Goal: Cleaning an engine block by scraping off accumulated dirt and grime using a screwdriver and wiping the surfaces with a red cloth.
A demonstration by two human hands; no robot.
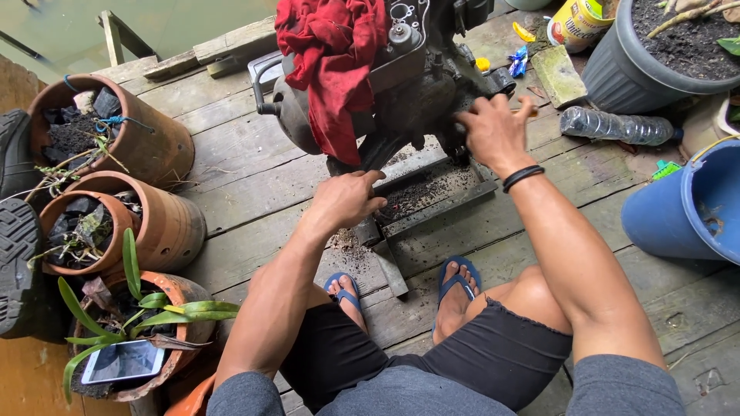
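Terracotta pots (146,216) crowd the frame's left. At centre my left hand (347,199) rests curled on the metal base rail (432,196), apparently gripping nothing. Up and right, my right hand (493,127) closes on something against the dark engine (416,92), nearer it; its fingertips hide what they pinch. A red rag (335,62) drapes the engine's top.

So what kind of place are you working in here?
Probably an outdoor wooden deck or dock beside water, used as a makeshift repair spot. Weathered planks run under everything, greenish water shows past their edge, and clay plant pots stand beside the grimy engine that both hands are on.
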